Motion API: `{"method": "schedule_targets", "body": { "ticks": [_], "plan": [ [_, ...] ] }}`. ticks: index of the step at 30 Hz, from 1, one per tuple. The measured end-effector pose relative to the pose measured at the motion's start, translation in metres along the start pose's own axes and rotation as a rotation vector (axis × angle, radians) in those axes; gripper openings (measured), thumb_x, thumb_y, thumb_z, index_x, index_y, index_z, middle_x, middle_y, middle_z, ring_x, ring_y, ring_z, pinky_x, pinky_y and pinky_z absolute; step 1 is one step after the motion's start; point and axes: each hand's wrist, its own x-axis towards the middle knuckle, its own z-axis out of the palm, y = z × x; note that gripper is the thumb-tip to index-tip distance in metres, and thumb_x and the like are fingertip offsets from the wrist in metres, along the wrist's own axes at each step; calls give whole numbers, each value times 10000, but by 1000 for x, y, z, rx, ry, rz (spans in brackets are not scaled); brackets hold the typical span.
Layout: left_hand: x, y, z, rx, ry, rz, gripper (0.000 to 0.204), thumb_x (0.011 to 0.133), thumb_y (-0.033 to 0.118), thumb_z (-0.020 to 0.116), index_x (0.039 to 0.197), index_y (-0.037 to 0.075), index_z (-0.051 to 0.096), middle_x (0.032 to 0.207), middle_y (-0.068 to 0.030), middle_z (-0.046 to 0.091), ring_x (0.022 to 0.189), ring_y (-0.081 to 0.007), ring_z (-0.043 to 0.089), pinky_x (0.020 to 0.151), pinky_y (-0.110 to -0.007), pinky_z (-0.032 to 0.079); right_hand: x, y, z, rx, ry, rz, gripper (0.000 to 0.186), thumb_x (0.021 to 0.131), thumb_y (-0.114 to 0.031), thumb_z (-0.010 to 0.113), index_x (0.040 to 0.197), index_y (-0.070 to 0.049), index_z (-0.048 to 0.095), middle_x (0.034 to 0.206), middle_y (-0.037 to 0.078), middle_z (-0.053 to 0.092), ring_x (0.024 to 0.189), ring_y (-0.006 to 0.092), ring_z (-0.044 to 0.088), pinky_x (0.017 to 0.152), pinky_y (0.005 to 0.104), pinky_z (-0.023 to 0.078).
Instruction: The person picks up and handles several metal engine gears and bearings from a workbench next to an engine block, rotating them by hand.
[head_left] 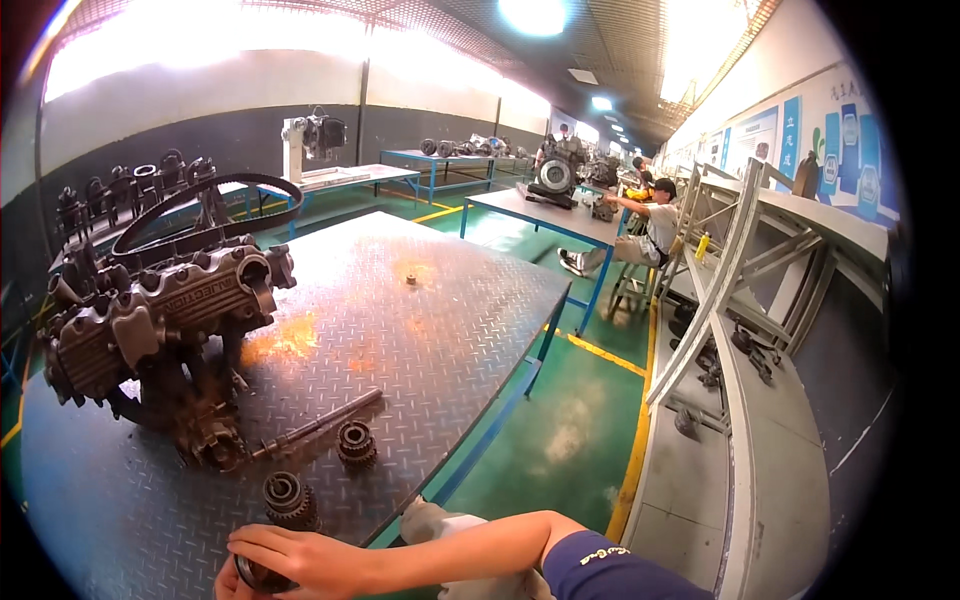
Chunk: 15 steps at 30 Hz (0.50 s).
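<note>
At the lower edge my right hand point(290, 555) is closed over a round metal part point(260, 574). Fingers of my left hand point(228, 582) show beneath it at the same part, mostly hidden. Just behind my hands stands a toothed gear stack point(289, 500), with another gear point(356, 443) further right. A long metal shaft point(335, 412) lies diagonally behind them. A large engine point(160, 330) with a black belt point(145, 232) on top sits at the table's left, and a small metal piece point(411, 280) lies near the middle of the diamond-plate table point(460, 350).
More steel tables point(530, 210) with engines point(556, 175) stand behind, where a seated person point(655, 225) works and others stand farther back. A white metal rack point(730, 300) with parts runs along the right wall. Engine parts point(140, 185) line a table at the back left.
</note>
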Motion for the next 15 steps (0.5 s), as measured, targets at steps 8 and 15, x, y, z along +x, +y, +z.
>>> {"method": "schedule_targets", "body": {
  "ticks": [8,15],
  "plan": [
    [1,-1,6,-2,-61,-7,541,986,297,651,1420,20,484,1341,-107,586,1221,-249,589,1012,-390,506,-9,10,5,109,-63,86,776,725,-47,791,1395,61,415,1434,254,426,1294,433,488,1047,443,463],
    [-2,5,9,13,-115,-73,506,987,264,644,1396,6,496,1357,-113,569,1250,-256,565,1032,-390,494,-10,-4,0,100,-7,104,781,717,-50,789,1400,42,421,1436,247,438,1303,421,490,1064,433,454]
  ]
}}
